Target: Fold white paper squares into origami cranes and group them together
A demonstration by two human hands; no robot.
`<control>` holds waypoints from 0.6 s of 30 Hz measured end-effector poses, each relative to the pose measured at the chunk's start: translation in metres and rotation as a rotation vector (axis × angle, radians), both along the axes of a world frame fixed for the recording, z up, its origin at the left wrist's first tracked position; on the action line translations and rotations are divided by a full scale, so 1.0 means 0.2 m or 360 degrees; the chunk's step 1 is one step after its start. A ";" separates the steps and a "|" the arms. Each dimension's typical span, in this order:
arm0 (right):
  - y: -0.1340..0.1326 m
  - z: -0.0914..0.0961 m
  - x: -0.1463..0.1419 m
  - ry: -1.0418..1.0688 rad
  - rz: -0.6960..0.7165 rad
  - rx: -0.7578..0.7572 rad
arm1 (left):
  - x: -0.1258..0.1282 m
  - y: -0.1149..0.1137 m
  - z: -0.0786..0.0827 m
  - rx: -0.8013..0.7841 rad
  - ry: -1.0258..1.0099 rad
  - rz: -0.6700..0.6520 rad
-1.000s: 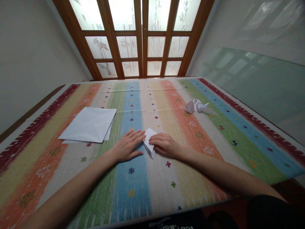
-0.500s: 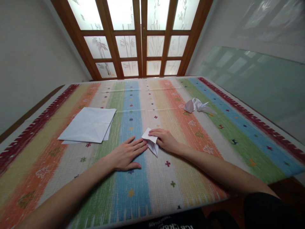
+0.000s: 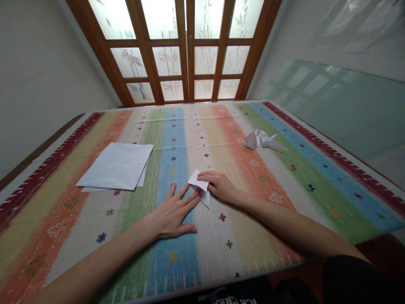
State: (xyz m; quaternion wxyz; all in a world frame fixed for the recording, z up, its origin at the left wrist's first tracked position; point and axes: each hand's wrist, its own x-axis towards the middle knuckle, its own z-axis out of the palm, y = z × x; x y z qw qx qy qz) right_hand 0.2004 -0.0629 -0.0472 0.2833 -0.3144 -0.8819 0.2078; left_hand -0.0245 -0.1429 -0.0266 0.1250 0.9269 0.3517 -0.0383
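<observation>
The left hand (image 3: 175, 211) lies palm down on the cloth (image 3: 284, 198), fully open, fingers spread and straight. It grips nothing. Its fingertips touch the near left edge of the paper (image 3: 202, 192). This flat contact appears to serve as a clamp: it presses the lower layers against the cloth so that they do not slide.

The right hand (image 3: 220, 185) is half closed. Its fingers curl over the upper flap of the paper and close on it; the thumb is hidden under the fingers. The flap stands slightly off the surface, tilted up toward the left hand. The curled grip appears suited to controlling one layer while the rest stays pinned.

The paper sits at the middle of the cloth, between the two hands and touching both. It is white, thin and matt, folded to a small pointed shape with sharp creases. One point faces the near edge.

The cloth is a woven textile with a coarse, visible weave. It carries lengthwise stripes in red, orange, green, blue and cream, with small motifs.

Sheets (image 3: 117, 165) lie flat to the left, well apart from the hands: white squares, loosely stacked with the corners offset. A figure (image 3: 262, 140) of white folded paper lies to the far right, with raised loops and a pointed end.

Beyond stands a door (image 3: 190, 50) with a brown wooden frame and frosted panes. A glass panel (image 3: 332, 109) leans at the right.
</observation>
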 end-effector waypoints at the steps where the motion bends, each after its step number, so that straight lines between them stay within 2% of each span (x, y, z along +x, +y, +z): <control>1: 0.00 0.00 0.00 0.0003 0.0006 0.0009 | 0.00 0.00 0.00 0.0005 -0.0011 -0.0008; 6: 0.02 -0.02 0.01 -0.0037 0.0070 0.0068 | -0.01 0.01 -0.02 0.0058 -0.0084 -0.0067; 11: 0.05 -0.05 0.05 -0.0145 0.0238 0.0180 | -0.02 0.03 -0.01 0.0053 -0.0154 -0.0094; 18: 0.08 -0.04 0.08 -0.0235 0.0408 0.0312 | -0.03 0.03 -0.04 0.0083 -0.0184 -0.0004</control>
